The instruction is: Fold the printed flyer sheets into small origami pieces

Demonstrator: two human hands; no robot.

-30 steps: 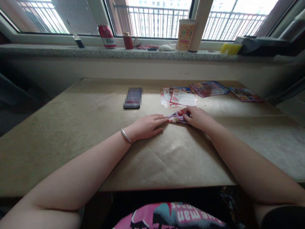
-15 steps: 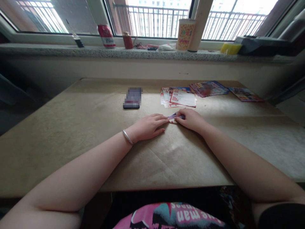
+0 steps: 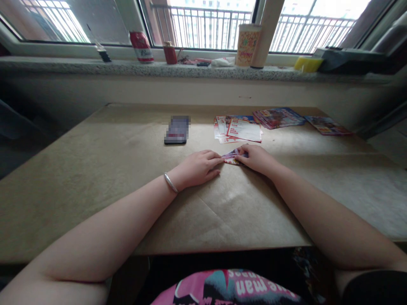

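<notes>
A small piece of folded printed paper (image 3: 230, 157), purple and white with red marks, lies on the table between my hands. My left hand (image 3: 201, 168) rests flat, its fingers stretched out and their tips on the paper's left end. At the right end, my right hand (image 3: 256, 158) pinches the paper between thumb and fingers, covering part of it. Just beyond sits a loose pile of printed leaflets (image 3: 244, 129), white with red edges.
A phone (image 3: 177, 130) lies left of the leaflets. Two stacks of colourful leaflets, a larger stack (image 3: 280, 117) and a smaller stack (image 3: 328, 126), are at the back right. The windowsill (image 3: 190, 73) holds a can (image 3: 141, 47), a paper cup (image 3: 248, 45) and a yellow sponge-like block (image 3: 308, 64).
My right hand has shifted slightly to the right along the paper, and more of its printed surface shows between my hands. My left hand has stayed nearly still.
</notes>
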